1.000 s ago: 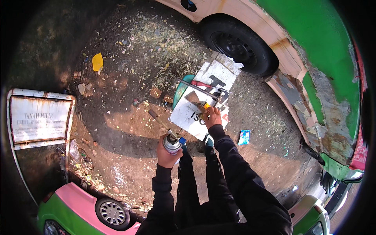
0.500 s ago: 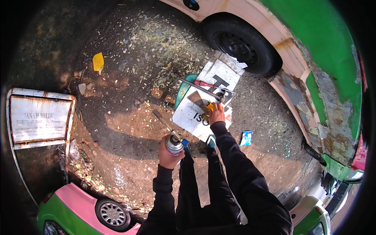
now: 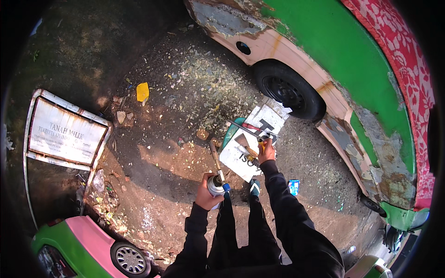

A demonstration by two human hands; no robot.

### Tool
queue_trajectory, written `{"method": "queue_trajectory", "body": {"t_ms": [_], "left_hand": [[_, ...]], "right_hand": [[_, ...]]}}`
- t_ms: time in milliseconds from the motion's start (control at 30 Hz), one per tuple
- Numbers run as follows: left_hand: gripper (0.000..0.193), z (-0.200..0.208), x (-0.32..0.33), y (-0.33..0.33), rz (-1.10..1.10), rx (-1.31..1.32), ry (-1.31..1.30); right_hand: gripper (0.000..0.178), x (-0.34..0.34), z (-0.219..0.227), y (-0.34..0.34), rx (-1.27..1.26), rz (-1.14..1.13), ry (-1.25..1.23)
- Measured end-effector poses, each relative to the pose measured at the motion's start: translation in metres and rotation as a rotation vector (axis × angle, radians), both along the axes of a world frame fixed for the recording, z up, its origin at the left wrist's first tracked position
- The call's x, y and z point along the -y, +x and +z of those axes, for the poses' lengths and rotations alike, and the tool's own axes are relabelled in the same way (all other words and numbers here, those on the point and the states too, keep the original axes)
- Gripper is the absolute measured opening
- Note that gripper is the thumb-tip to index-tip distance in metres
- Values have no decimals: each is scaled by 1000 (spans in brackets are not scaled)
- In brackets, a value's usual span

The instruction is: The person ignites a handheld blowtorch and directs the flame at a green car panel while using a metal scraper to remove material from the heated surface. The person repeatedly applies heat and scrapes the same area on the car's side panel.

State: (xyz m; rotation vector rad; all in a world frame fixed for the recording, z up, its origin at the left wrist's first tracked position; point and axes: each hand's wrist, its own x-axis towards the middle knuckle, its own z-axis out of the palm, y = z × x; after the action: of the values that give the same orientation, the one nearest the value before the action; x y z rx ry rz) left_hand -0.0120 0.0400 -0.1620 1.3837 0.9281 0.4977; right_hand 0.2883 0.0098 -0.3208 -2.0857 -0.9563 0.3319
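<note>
My left hand [image 3: 206, 193] is wrapped round the canister of a gas torch [image 3: 216, 183]. Its long brass nozzle [image 3: 215, 158] points forward, away from me, and no flame shows. My right hand [image 3: 268, 154] is closed on a small yellow-orange thing [image 3: 262, 146] with a dark end; its kind is too small to tell. Beneath that hand lies a white board [image 3: 234, 158] with black lettering. On the board rest a broad-bladed scraper [image 3: 242, 141], a red-handled tool [image 3: 251, 127] and a dark metal bar [image 3: 242, 127].
A green sheet [image 3: 230, 133] sticks out from under the board. Beyond it stands a rusty green and pink vehicle's wheel [image 3: 289, 91]. A blue packet [image 3: 293, 186] lies right of my feet. A framed sign [image 3: 65, 132] and another car [image 3: 85, 236] are at left; paint flakes litter the ground.
The view has shifted, so the scene sits lower in it. My right hand has lifted the yellow-orange thing off the scraper area. The torch nozzle points more straight ahead.
</note>
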Motion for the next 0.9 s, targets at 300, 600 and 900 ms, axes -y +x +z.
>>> {"method": "queue_trajectory", "body": {"t_ms": [300, 600, 900], "left_hand": [[62, 134, -4, -22, -137, 132, 87], [62, 182, 13, -41, -161, -50, 326], [62, 203, 32, -49, -164, -187, 363]], "right_hand": [[39, 3, 253, -74, -894, 274, 60], [22, -37, 243, -77, -156, 398, 174], [25, -18, 290, -92, 5, 524, 92]]}}
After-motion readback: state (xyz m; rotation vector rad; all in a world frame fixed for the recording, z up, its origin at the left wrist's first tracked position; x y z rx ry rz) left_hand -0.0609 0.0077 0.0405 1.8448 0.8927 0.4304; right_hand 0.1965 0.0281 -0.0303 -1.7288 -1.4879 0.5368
